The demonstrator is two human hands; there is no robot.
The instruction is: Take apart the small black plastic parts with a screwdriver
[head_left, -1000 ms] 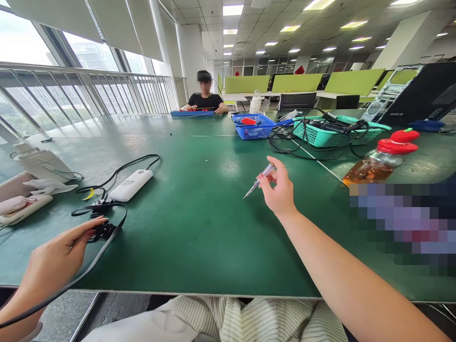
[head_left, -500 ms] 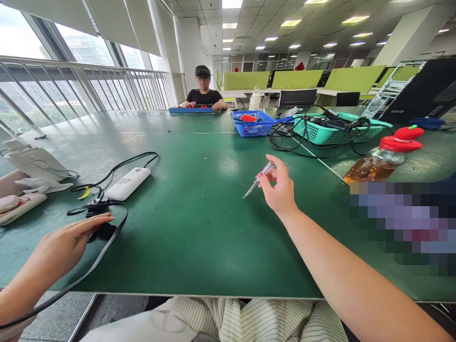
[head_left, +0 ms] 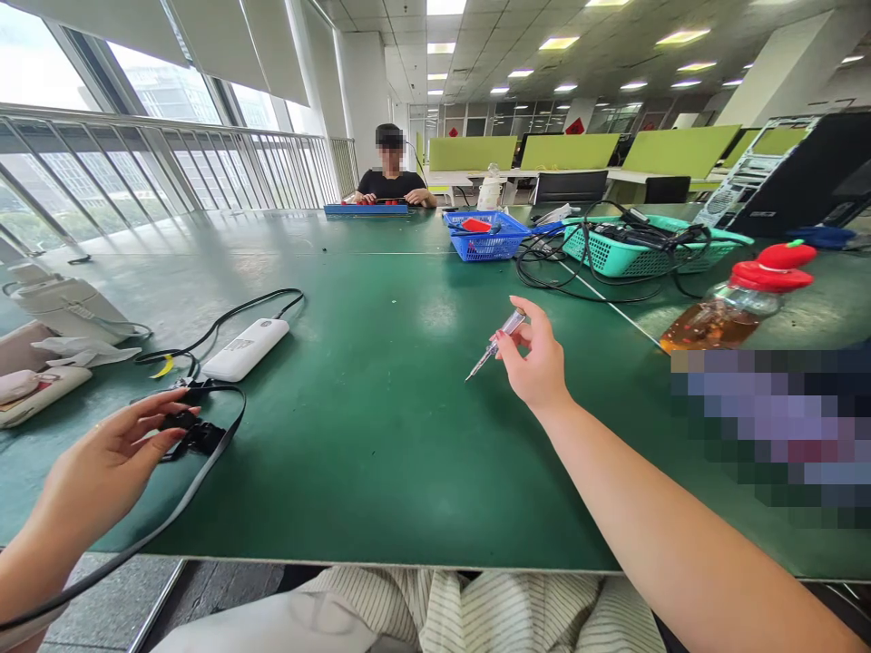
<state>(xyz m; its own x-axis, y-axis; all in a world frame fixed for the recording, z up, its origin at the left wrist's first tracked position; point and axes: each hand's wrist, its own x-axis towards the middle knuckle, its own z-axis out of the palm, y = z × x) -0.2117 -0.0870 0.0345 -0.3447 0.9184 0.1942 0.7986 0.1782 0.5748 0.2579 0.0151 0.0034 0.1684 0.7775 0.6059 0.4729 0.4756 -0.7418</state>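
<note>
My right hand (head_left: 537, 358) is raised above the green table (head_left: 381, 490), its fingers pinched around a small screwdriver (head_left: 496, 345). The tool has a clear handle and a thin metal shaft pointing down to the left. At the left, my left hand (head_left: 112, 458) has its thumb and fingers closed about a small black object (head_left: 179, 420) beside the cable; its exact kind is unclear. Another black piece (head_left: 206, 438) lies right against it, under the flat black cable (head_left: 228, 440). Just behind is a white power bank (head_left: 247, 349) with a cord plugged into its far end.
A blue basket (head_left: 486, 247) and a teal basket (head_left: 616, 258) of black cables stand at the back. To the right are a red-lidded bottle (head_left: 721, 313) and a computer case (head_left: 782, 181). A pouch (head_left: 44, 390) and white bottle (head_left: 68, 308) lie left. Opposite sits a person (head_left: 390, 181).
My left hand has turned, its outstretched fingers now curled with the thumb around the small black object. My right hand and the screwdriver have stayed nearly still.
</note>
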